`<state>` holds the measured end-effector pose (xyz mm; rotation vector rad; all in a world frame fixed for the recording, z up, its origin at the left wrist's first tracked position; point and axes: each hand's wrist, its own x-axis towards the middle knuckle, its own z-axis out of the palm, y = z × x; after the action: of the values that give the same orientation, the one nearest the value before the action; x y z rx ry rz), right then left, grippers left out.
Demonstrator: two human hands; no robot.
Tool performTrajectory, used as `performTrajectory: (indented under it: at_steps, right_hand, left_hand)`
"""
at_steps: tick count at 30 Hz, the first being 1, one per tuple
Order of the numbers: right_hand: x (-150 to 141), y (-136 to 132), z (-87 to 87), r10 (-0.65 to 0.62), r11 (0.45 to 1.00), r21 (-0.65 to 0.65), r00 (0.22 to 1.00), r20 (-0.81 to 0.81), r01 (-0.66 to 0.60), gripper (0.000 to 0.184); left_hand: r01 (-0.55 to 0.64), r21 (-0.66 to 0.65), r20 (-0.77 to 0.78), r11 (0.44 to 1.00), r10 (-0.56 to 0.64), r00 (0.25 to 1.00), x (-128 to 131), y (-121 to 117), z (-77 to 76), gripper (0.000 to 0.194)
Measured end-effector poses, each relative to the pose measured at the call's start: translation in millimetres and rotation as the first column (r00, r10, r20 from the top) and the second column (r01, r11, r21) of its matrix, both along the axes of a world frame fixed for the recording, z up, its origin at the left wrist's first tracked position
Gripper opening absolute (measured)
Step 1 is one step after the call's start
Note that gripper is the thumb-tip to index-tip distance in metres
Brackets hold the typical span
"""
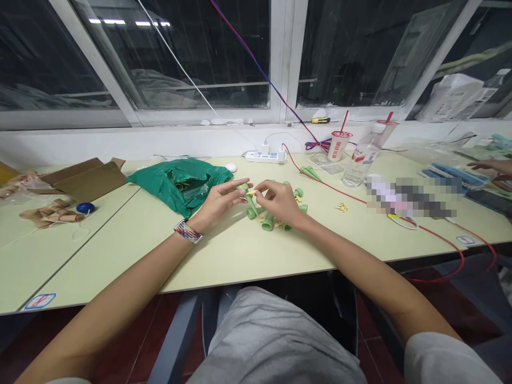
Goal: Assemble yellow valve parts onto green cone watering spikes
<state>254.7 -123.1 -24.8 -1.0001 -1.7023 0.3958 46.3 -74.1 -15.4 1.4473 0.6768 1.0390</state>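
My left hand (218, 202), with a beaded band at the wrist, grips a green plastic cone-shaped piece (250, 204) between thumb and fingers. Against its upper part, my right hand (280, 201) pinches a small yellow plastic piece (252, 192); whether the two are joined I cannot tell. Beneath and beside my hands lie several more green cone-shaped pieces (268, 223), some with small yellow parts among them. A little pile of yellow parts (341, 207) is to the right. Farther back rest more green cones (311, 173).
A torn green plastic bag (184, 184) sits left of my hands, near an open cardboard box (88, 178) and wooden pieces (52, 213). Toward the right stand a water bottle (362, 160) and a cup (340, 145). A red cable (340, 190) crosses the table; another person's hand (494, 168) shows far right.
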Motion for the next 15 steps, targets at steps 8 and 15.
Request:
performTrajectory:
  at_steps: [8,15]
  right_hand:
    - [0.3,-4.1,4.5,-0.054,0.998,-0.046,0.998,-0.021,0.053,0.011]
    - [3.6,0.3,2.6,-0.072,0.997,-0.037,0.997,-0.009,0.072,0.008]
  left_hand:
    - [0.028,0.036,-0.065,0.999,-0.026,0.998,-0.1,2.4,-2.8,0.068]
    - [0.027,0.076,-0.059,0.997,-0.022,0.998,-3.2,5.3,-4.8,0.061]
